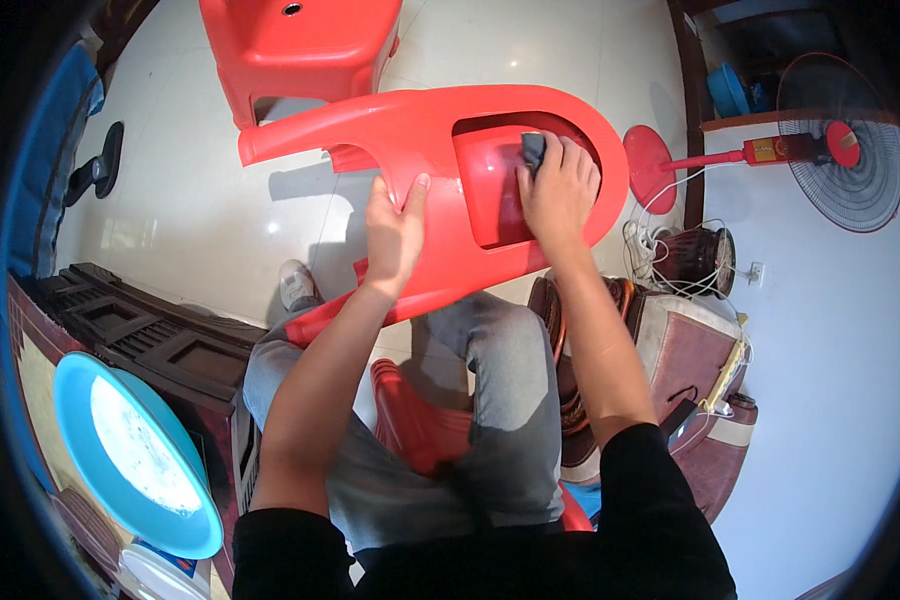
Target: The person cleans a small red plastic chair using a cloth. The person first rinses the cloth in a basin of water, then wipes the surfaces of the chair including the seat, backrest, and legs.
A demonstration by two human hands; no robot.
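Note:
A red plastic chair (435, 217) lies tilted across the person's knees, its legs pointing left and its rounded back frame at the right. My left hand (396, 232) grips the edge of the chair between its legs, thumb on the outer face. Inside the opening of the back, my right hand (562, 187) holds a dark grey sponge or cloth (532, 150) against the red surface seen through the opening. The fingertips of my right hand are partly hidden.
Another red plastic chair (307, 37) stands ahead. A blue basin (210, 517) of suds sits on a dark wooden table (187, 360) at left. At right are a red standing fan (844, 142), tangled white cables (645, 244), a wooden drum-shaped stool (682, 259) and a brown-and-beige bag (690, 352).

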